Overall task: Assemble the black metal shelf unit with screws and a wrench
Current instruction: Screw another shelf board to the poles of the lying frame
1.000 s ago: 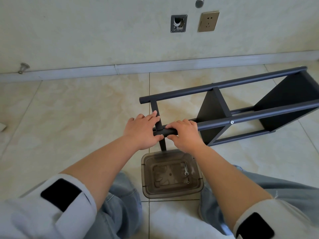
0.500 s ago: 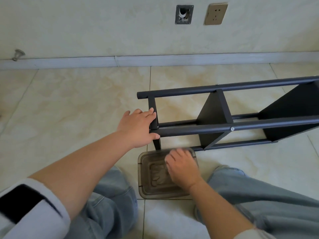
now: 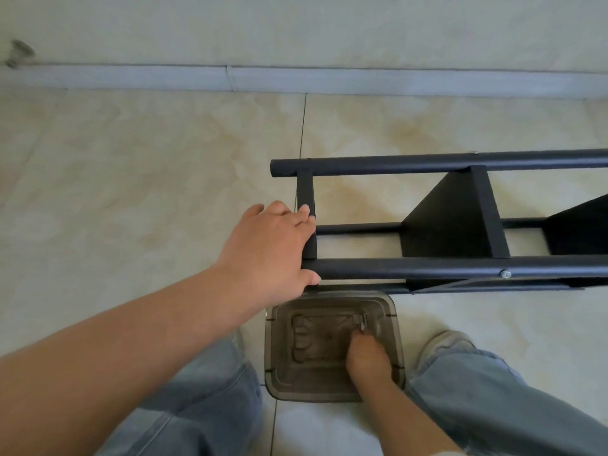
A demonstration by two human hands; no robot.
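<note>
The black metal shelf unit [image 3: 460, 268] lies on its side on the tiled floor, its tubes running off to the right. My left hand [image 3: 273, 248] grips its left end, fingers curled round the short crossbar and thumb under the near tube. A silver screw head [image 3: 505, 274] shows in that tube. Below the shelf sits a smoky translucent plastic tray [image 3: 279, 357]. My right hand [image 3: 368, 357] reaches into it, fingertips bunched on the lower end of a small metal wrench [image 3: 363, 322]. The hand hides whatever else lies in the tray.
My knees in light blue jeans flank the tray on both sides. A wall with a grey skirting board [image 3: 296, 79] runs along the far side. A small metal door stop [image 3: 18, 54] sticks out at the far left.
My right hand left the near tube, dropped into the tray and curled onto the wrench. My left hand stayed on the frame's end. The view tilted downward.
</note>
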